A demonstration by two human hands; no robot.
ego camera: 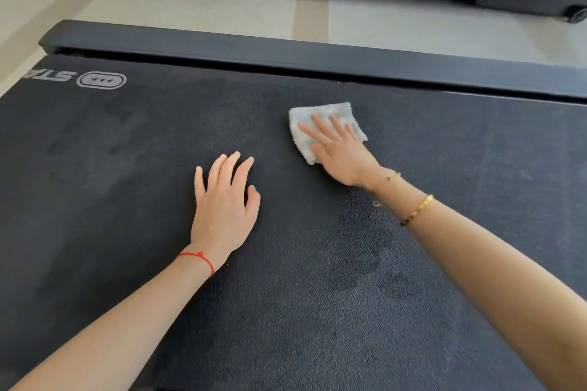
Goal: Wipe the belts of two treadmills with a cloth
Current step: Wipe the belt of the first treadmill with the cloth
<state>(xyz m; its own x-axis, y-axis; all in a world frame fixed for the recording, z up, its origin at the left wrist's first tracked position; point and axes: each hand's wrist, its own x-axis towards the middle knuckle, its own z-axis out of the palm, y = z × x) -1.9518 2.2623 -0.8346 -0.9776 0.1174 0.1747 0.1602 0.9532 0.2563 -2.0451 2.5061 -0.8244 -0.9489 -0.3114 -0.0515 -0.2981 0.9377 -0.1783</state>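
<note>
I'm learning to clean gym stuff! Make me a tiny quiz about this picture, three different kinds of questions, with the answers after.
1. True or false: the right hand lies flat on the small white fluffy cloth.
2. Pick one. The left hand is: A) holding the cloth, B) resting bare on the dark textured treadmill belt, C) up in the air.
3. Fill the gap: the thin string bracelet on the left wrist is ____ in colour.

Key
1. True. The fingers are spread over the cloth, pressing it on the belt.
2. B. Its palm is down beside the cloth, not touching it.
3. Red.
</note>
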